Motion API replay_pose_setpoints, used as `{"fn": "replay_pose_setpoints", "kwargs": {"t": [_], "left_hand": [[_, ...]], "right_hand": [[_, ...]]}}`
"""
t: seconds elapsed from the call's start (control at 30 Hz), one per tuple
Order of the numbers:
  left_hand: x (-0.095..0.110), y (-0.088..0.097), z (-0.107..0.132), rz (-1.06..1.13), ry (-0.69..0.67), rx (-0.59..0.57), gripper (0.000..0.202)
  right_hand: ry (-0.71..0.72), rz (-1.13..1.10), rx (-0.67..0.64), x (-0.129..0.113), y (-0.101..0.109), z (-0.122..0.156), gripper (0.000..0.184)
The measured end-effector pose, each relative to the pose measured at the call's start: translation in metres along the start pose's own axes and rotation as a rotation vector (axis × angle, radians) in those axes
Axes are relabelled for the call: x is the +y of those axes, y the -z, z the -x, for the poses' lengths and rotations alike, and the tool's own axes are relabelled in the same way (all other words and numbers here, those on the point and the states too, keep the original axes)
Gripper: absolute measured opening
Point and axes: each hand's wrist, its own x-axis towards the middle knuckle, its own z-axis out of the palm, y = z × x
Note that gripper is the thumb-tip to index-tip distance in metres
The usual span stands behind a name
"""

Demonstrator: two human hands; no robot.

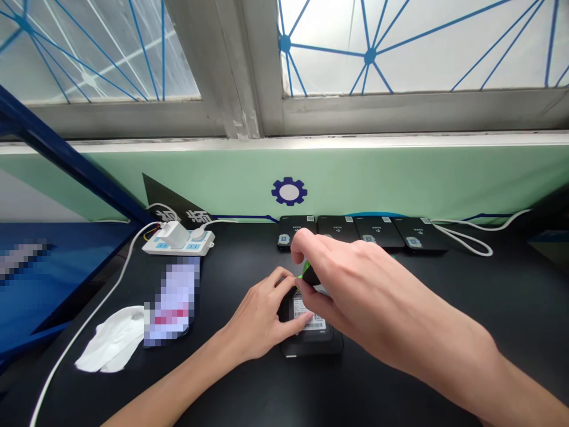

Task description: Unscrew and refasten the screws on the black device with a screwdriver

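A small black rectangular device (313, 349) lies flat on the black table, a white barcode label (317, 324) showing in its recessed middle. My left hand (262, 311) holds it from the left, thumb across the label and fingers at its far left edge. Above it, my right hand (351, 281) is closed around the green and black handle of a screwdriver (307, 271), pointed down at the far part of the device. The tool's tip and the device's far right side are hidden behind my hands.
Several black devices (422, 235) with small stickers stand in a row against the green wall. At left are a white power strip (179, 240) with plugs, a blurred phone-like thing (173, 302) and white crumpled material (113, 341). White cables (466, 234) lie at both sides.
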Motion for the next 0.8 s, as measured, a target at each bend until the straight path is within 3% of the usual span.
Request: {"fn": "replay_pose_setpoints", "kwargs": {"t": [0.1, 0.33, 0.43, 0.57, 0.8], "left_hand": [[-0.001, 0.0, -0.001, 0.037, 0.0, -0.008, 0.028], [-0.007, -0.004, -0.001, 0.089, 0.003, -0.022, 0.042], [-0.007, -0.002, -0.001, 0.103, 0.051, -0.04, 0.049], [-0.004, 0.011, 0.0, 0.112, 0.056, -0.11, 0.075], [-0.003, 0.03, 0.006, 0.108, -0.037, -0.291, 0.134]], "right_hand": [[-0.02, -0.038, 0.023, -0.004, -0.004, -0.005, 0.014], [0.02, -0.079, 0.051, -0.006, -0.013, -0.013, 0.027], [0.013, -0.065, 0.088, -0.004, -0.016, -0.017, 0.023], [-0.056, 0.039, 0.129, -0.003, -0.022, -0.028, 0.016], [-0.142, 0.123, 0.13, -0.011, -0.021, -0.035, 0.033]]}}
